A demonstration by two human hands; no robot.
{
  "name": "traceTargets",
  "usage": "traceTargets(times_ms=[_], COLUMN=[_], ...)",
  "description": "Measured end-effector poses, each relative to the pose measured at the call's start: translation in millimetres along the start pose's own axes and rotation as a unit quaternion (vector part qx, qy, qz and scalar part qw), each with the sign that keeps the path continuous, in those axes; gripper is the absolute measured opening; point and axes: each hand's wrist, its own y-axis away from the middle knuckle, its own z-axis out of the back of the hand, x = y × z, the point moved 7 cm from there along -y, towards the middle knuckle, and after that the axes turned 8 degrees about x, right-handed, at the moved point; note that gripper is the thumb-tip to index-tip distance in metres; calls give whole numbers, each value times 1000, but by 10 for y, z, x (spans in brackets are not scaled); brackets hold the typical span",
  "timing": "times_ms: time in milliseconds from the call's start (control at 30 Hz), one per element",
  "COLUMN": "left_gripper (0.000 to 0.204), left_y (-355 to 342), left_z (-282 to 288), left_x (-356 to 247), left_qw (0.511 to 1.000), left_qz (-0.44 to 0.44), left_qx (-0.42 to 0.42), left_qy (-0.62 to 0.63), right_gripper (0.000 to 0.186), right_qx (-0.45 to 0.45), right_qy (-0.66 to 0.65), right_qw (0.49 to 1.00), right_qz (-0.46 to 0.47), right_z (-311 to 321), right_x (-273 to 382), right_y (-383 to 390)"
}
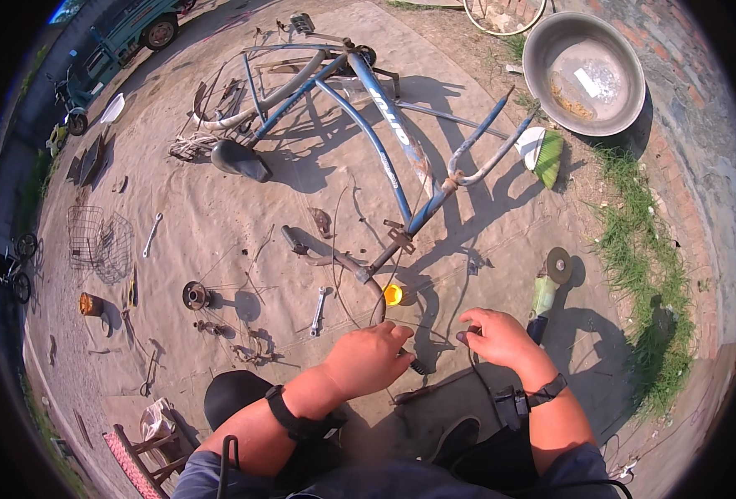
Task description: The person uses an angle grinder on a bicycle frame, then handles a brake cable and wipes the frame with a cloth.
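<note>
A blue bicycle frame, stripped of its wheels and upside down or tipped over, lies in front of me. Its rusty handlebar curves toward me, and my left hand is closed around it near the black ribbed grip. To the right, my right hand hovers with thumb and fingers curved apart; I see nothing between them. An angle grinder with a worn disc lies just beyond that hand. A yellow cup-like piece sits beside the handlebar, and a wrench lies left of it.
At left lie a second wrench, a wheel hub, a rusty can and wire baskets. A metal basin and a green-and-white brush-like piece are at far right. A low stool stands near left.
</note>
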Motion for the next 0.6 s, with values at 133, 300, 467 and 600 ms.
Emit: traceTargets(times_ms=[133,300,467,600], left_gripper=[40,41,41,41], left_y=[-3,-2,0,0], left_z=[-24,-13,-4,-13], left_x=[16,2,-4,9], left_qw=[1000,1000,1000,1000], left_qz=[-2,-3,-4,-6], left_qx=[-3,-3,-3,-8], left_qy=[2,1,1,2], right_gripper=[34,34,34,34], right_qx=[0,-8,-6,-6], right_qy=[2,3,3,5], right_qw=[1000,1000,1000,1000], right_qz=[4,7,7,8], right_z=[-17,-4,4,4], right_x=[-11,1,2,0], right_y=[-9,-1,-5,-8])
